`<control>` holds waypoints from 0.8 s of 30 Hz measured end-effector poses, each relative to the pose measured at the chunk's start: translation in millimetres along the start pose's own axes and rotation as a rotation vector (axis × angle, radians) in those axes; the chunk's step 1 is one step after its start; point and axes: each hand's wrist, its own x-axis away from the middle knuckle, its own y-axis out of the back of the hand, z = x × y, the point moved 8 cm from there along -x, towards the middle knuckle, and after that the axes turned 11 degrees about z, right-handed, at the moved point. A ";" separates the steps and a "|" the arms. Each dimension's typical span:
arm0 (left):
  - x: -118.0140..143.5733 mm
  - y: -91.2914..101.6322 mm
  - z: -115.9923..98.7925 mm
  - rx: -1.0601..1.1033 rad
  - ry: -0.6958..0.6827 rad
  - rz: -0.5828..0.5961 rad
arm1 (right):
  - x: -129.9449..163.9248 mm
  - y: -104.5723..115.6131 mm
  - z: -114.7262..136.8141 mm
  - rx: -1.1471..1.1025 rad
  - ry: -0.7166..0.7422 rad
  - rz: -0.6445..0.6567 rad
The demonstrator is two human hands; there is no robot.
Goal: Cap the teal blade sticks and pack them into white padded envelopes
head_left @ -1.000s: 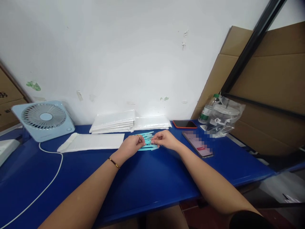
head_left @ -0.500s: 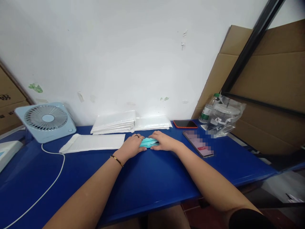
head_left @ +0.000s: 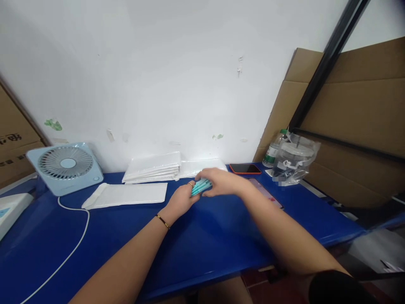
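Both hands, left hand [head_left: 181,198] and right hand [head_left: 221,181], close around a gathered stack of teal strips [head_left: 200,186] above the blue desk [head_left: 202,240]; a loose pinch could let them fan out and scatter.

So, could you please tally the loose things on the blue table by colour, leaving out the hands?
White: 3 - envelope stack, single envelope, flat bag.
Light blue or teal: 2 - fan, teal strip bundle held between left hand and right hand.
Dark: 2 - phone, second phone.
Clear: 2 - bottle, plastic bag.
Total: 9
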 end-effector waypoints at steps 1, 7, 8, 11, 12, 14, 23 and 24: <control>1.2 6.4 -2.0 0.109 -0.007 -0.059 | 0.0 18.1 9.1 -0.026 0.032 -0.033; 3.2 2.4 -2.8 0.429 -0.011 -0.164 | -21.6 38.5 53.1 -0.051 0.175 -0.142; 2.7 -2.7 -1.3 0.450 -0.017 -0.152 | -26.8 27.0 55.7 -0.036 0.181 -0.118; 0.9 -16.2 1.7 0.530 -0.042 -0.095 | -32.5 7.5 50.2 -0.033 0.114 -0.186; 0.3 -19.3 1.1 0.560 -0.057 -0.070 | -31.4 5.1 47.5 -0.044 0.096 -0.202; -0.8 -23.0 -1.4 0.581 -0.069 -0.012 | -25.6 5.6 42.5 -0.090 0.079 -0.202; 10.7 1.1 -10.1 -0.314 0.157 0.013 | 3.6 1.6 17.9 -0.053 -0.165 0.002; 12.8 3.6 -11.6 -0.383 0.177 0.015 | 1.0 -7.9 13.9 0.011 -0.233 0.040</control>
